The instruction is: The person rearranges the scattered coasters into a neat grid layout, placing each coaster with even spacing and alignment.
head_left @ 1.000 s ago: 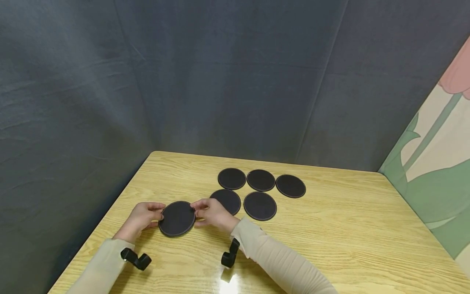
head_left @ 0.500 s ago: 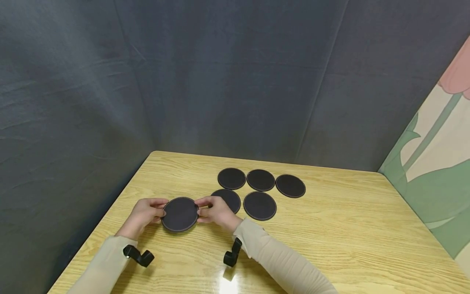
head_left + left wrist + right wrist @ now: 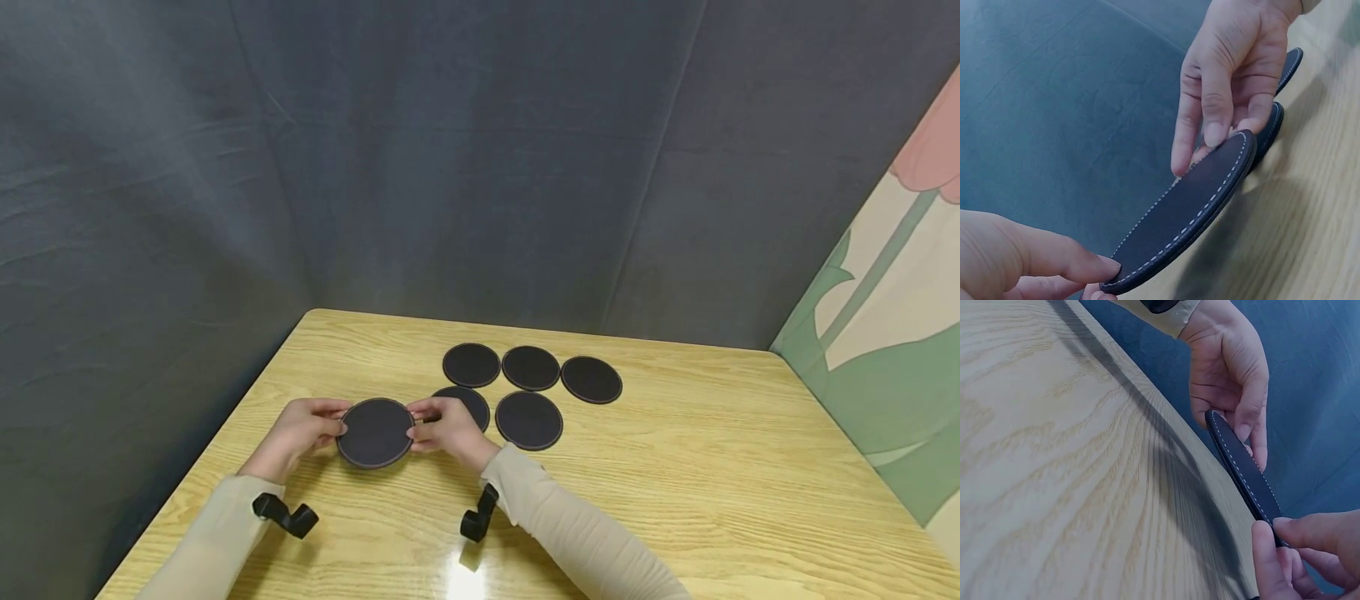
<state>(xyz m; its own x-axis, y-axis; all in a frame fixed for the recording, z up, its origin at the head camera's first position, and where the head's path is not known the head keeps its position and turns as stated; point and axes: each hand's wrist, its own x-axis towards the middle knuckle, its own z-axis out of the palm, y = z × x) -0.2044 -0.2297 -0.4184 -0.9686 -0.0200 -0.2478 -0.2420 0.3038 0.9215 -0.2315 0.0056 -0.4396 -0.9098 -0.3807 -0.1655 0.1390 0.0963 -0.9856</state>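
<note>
A round black coaster [image 3: 376, 432] with pale stitching round its rim is held up off the table between both hands. My left hand [image 3: 298, 431] pinches its left edge, thumb on the upper face. The opposite edge is pinched by my right hand [image 3: 451, 432]. In the left wrist view the coaster [image 3: 1179, 215] tilts above the wood, with its shadow below. The right wrist view shows the coaster [image 3: 1244, 467] nearly edge-on. Just behind my right hand lies another coaster [image 3: 467, 406], partly covered by the fingers.
More black coasters lie flat: a back row with a left one [image 3: 471, 365], a middle one [image 3: 531, 368] and a right one [image 3: 592, 380], plus a front one [image 3: 528, 421]. The wooden table [image 3: 675, 475] meets a dark curtain [image 3: 465, 167] behind and at left.
Both hands have lifted the held coaster a little and shifted it slightly to the right and away from me. The coasters on the table stay in place.
</note>
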